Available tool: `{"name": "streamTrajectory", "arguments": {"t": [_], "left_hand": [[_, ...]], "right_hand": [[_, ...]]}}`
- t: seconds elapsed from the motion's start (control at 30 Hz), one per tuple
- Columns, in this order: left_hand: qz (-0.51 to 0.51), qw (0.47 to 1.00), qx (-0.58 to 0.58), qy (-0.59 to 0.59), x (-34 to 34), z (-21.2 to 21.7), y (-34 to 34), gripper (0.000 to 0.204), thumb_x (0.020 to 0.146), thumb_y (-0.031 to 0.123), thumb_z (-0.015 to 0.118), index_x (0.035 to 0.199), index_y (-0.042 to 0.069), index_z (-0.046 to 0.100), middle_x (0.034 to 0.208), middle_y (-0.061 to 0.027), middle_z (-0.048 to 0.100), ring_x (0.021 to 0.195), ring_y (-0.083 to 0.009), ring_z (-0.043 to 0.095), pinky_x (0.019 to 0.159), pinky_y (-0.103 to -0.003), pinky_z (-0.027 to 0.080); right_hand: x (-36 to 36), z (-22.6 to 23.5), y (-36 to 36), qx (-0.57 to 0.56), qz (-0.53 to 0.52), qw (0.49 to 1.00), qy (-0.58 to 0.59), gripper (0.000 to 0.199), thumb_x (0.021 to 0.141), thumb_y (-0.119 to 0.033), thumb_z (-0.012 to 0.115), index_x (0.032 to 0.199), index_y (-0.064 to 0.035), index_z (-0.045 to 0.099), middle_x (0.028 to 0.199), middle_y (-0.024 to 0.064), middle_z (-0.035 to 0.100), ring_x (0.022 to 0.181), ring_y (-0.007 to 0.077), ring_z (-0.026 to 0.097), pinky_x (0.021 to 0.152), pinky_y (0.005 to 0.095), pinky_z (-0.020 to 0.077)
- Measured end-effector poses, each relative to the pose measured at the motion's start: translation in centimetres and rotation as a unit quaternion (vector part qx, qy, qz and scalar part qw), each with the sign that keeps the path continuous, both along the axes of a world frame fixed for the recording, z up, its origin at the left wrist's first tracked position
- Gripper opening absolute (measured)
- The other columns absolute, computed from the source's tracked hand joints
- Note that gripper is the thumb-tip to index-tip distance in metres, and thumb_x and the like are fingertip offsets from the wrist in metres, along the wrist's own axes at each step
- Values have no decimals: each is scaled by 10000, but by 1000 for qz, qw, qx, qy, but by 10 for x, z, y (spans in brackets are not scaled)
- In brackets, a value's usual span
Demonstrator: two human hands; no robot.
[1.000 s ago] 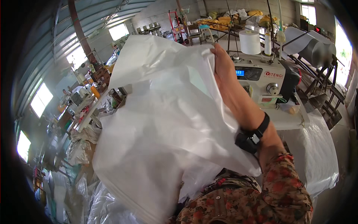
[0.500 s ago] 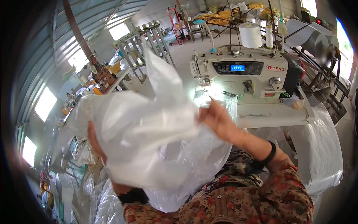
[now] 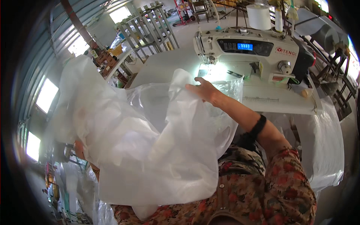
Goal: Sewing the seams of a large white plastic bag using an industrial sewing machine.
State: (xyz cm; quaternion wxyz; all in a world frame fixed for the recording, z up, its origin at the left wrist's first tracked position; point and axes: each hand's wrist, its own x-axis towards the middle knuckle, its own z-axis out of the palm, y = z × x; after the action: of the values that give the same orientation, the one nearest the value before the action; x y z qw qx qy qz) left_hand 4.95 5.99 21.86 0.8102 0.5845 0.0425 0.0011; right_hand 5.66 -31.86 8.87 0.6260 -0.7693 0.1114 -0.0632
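A large translucent white plastic sheet or bag spreads across the front of my body, billowing up at the left. My right hand is closed on its raised edge, just in front of the sewing machine. Only a sliver of my left hand shows at the sheet's left side; the fingers are behind the material and blurred. Clearer plastic film hangs over the front of the machine table, beneath the sheet. Dark thread snips lie on the machine bed, right of the lit needle area.
A white thread cone stands behind the machine. More plastic drapes off the table's right end. A small tan roll sits near that end. Grey metal racks stand at the far left, past a cluttered side bench.
The sheet has swung down and opened out over my lap. My right hand has moved slightly left and up and now grips its edge. My left hand has gone behind the sheet.
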Motion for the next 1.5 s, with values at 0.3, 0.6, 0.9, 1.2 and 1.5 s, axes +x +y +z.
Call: {"name": "streamTrajectory", "arguments": {"t": [0.3, 0.6, 0.9, 1.2, 1.5], "left_hand": [[1, 986, 169, 9, 38, -49, 118, 686, 888, 435, 595, 1416, 50, 385, 1400, -174, 464, 1200, -272, 522, 995, -417, 462], [14, 943, 329, 49, 71, -163, 261, 759, 856, 448, 646, 1399, -18, 395, 1387, -205, 474, 1178, -287, 540, 984, -415, 466], [253, 400, 857, -206, 86, -159, 174, 791, 815, 179, 685, 1468, -17, 283, 1514, -193, 331, 1391, -316, 337, 1121, -379, 331], [-318, 562, 430, -631, 36, -139, -299, 409, 869, -25, 516, 1275, 8, 544, 1248, -178, 599, 1149, -346, 572, 964, -400, 473], [-482, 746, 339, -309, 67, -203, -355, 211, 832, 85, 710, 994, -41, 663, 917, -88, 691, 846, -133, 624, 788, -299, 508]], "right_hand": [[26, -35, -31, 413, -114, 890, -156, 531, 869, -223, 712, 1261, 26, 453, 983, 108, 629, 814, 140, 593, 703, 303, 517], [-57, -62, -65, -340, -298, 869, -202, 120, 885, -148, 606, 923, -34, 599, 724, 171, 651, 689, 337, 645, 620, 423, 491], [-63, -91, -76, -421, -286, 856, -87, 136, 896, -213, 611, 887, -79, 633, 765, 146, 675, 717, 358, 652, 647, 438, 505], [-62, -95, -71, -397, -309, 861, -79, 191, 913, -279, 600, 905, -93, 645, 696, 151, 660, 652, 364, 634, 623, 446, 497], [-82, -98, -89, -170, -373, 885, -219, 184, 908, -186, 610, 1039, -57, 606, 839, 170, 658, 778, 345, 634, 690, 434, 463]]}}
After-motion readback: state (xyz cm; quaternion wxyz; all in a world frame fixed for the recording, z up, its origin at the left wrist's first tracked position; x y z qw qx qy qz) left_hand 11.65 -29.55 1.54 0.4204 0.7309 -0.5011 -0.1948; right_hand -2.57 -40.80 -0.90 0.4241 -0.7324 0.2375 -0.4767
